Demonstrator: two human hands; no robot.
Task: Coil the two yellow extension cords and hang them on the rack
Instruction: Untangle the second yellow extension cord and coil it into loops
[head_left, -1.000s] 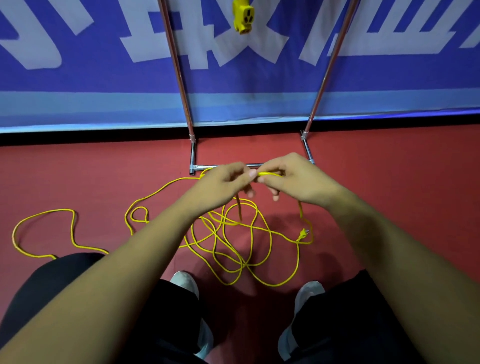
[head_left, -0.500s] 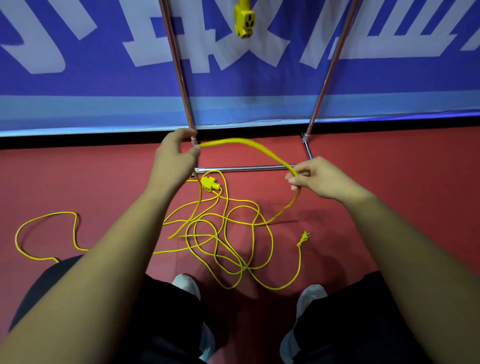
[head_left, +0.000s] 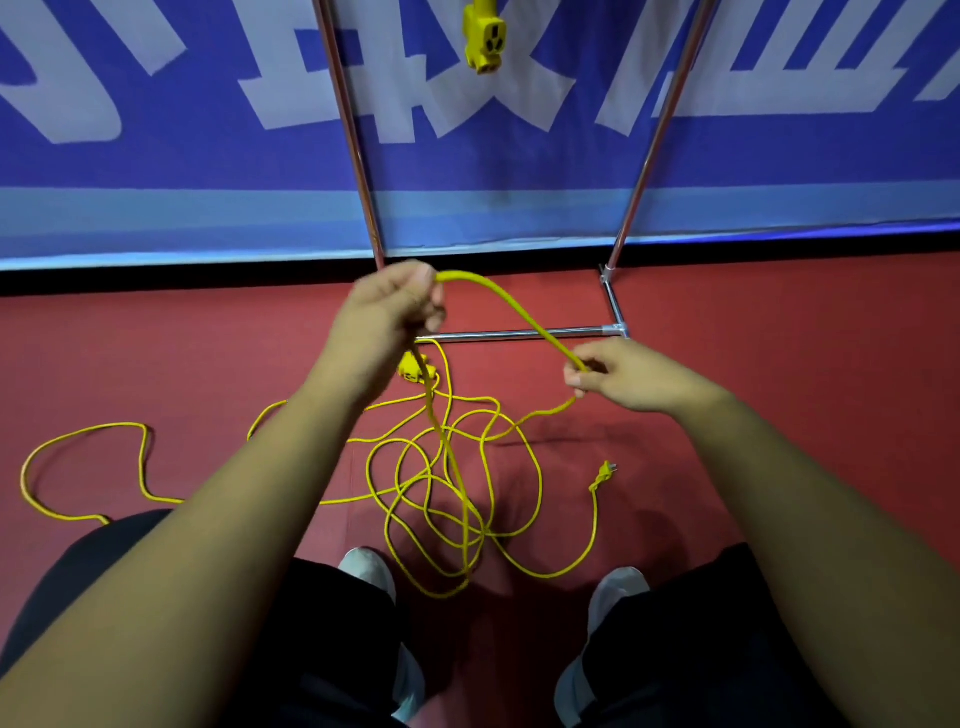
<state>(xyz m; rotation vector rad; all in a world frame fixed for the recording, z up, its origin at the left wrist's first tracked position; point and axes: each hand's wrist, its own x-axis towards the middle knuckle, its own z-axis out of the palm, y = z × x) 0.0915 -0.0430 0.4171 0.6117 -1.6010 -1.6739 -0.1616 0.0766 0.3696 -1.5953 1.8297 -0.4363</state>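
A yellow extension cord (head_left: 511, 317) arches between my two hands above the red floor. My left hand (head_left: 387, 312) grips one part of it at the top of the arch, and a strand hangs from that fist down to the floor. My right hand (head_left: 618, 371) pinches the cord lower on the right. The rest lies in tangled loops (head_left: 457, 493) between my feet, with its plug (head_left: 602, 475) at the right and its socket block (head_left: 413, 366) under my left hand. A second yellow socket (head_left: 483, 36) hangs from above inside the metal rack (head_left: 519, 333).
The rack's two chrome uprights (head_left: 348, 130) stand against a blue banner wall (head_left: 156, 156). One long cord loop (head_left: 83, 467) trails far left on the red floor. My white shoes (head_left: 366, 569) stand at the tangle's near edge.
My hands, together at first, have spread apart, drawing a length of cord into an arch. My left hand rose toward the rack; my right hand shifted right and lower.
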